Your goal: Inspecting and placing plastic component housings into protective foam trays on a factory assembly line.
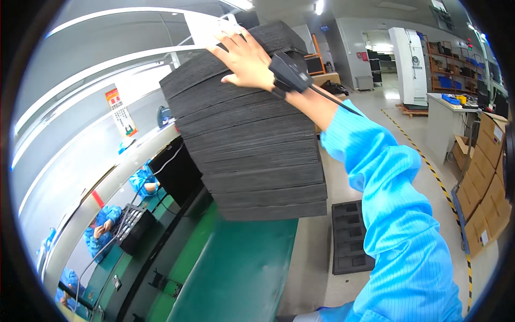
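Note:
A tall stack of black foam trays or slabs (257,155) rises in front of me from a bench covered with a green mat (252,263). My right hand (244,60) lies against the upper part of the stack, palm down with its fingers spread. A black box-shaped device (289,73) with a cable is strapped to that wrist, below which a blue striped sleeve covers the arm. My left hand does not show. What is behind the stack is hidden.
On the floor to the right lies a black foam tray with cutouts (348,239). Cardboard boxes (483,193) are piled beyond a yellow-black floor line. At left, people in blue work along a green line near a black tray (135,228). A white cabinet (409,67) stands farther back.

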A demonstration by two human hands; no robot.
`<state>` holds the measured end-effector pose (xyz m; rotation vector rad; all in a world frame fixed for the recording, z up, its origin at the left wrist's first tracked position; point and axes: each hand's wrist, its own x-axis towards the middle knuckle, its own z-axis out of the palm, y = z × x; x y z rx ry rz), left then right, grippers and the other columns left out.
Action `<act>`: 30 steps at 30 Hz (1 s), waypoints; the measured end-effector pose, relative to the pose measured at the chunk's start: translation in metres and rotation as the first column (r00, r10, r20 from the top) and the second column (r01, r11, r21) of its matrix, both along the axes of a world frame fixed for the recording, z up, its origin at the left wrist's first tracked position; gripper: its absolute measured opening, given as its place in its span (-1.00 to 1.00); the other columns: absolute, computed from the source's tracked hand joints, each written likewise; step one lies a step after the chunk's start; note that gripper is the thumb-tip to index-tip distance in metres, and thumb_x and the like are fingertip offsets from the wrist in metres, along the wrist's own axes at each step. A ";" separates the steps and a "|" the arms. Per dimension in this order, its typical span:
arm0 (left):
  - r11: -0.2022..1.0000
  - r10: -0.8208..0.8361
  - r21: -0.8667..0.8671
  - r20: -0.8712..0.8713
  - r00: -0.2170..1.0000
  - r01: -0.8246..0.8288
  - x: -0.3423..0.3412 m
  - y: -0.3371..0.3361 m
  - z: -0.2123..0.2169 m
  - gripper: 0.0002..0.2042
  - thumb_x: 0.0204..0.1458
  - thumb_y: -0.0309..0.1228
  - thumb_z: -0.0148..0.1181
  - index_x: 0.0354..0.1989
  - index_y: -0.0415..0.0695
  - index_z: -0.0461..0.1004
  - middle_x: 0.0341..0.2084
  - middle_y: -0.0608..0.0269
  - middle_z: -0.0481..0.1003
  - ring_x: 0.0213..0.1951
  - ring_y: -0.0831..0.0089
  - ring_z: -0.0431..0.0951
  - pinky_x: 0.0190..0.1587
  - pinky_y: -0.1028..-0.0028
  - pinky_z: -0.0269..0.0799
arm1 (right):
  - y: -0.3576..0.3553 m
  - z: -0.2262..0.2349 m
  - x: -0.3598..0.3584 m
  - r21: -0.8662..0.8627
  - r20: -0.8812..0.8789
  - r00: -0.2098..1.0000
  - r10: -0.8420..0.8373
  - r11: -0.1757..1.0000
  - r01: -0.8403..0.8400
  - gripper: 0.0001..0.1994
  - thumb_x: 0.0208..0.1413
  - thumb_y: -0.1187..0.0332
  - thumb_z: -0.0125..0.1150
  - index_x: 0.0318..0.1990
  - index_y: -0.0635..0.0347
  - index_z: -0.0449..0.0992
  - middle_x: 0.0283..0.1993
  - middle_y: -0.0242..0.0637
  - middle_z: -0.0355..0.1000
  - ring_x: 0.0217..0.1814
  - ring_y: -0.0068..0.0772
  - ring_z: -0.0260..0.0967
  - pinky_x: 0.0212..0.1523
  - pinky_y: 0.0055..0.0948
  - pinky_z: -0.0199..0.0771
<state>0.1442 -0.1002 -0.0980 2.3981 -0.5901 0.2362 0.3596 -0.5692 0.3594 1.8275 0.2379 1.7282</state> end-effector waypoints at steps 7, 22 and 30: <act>0.994 0.098 -0.055 0.124 0.987 -0.092 -0.017 0.007 0.005 -0.69 0.16 -0.45 0.06 0.07 -0.22 0.43 0.11 -0.05 0.38 0.09 -0.08 0.33 0.17 0.15 0.25 | -0.011 0.034 0.031 0.162 -0.195 0.963 -0.184 0.963 0.216 -0.03 -0.36 0.01 0.59 0.28 0.10 0.23 0.07 -0.04 0.35 0.27 -0.03 0.22 0.39 0.01 -0.04; 0.988 0.156 -0.039 0.159 0.975 -0.152 -0.013 0.012 0.006 -0.74 0.14 -0.45 0.08 -0.02 -0.20 0.50 0.05 -0.01 0.45 0.02 -0.03 0.39 0.12 0.18 0.29 | 0.074 0.036 -0.163 -0.255 -0.094 0.992 0.083 0.961 -0.104 -0.24 -0.33 0.12 0.48 0.11 0.21 0.36 -0.06 -0.16 0.34 0.07 -0.11 0.28 0.16 -0.17 0.18; 0.989 0.110 -0.113 0.124 0.986 -0.096 -0.017 0.009 0.024 -0.67 0.19 -0.42 0.06 0.11 -0.22 0.41 0.07 -0.03 0.44 0.09 0.05 0.39 0.16 0.23 0.28 | 0.090 -0.098 -0.249 -0.280 -0.134 0.979 0.156 0.941 -0.189 -0.36 -0.39 0.30 0.42 0.05 -0.36 0.56 -0.16 -0.39 0.29 -0.13 -0.34 0.30 -0.18 -0.31 0.19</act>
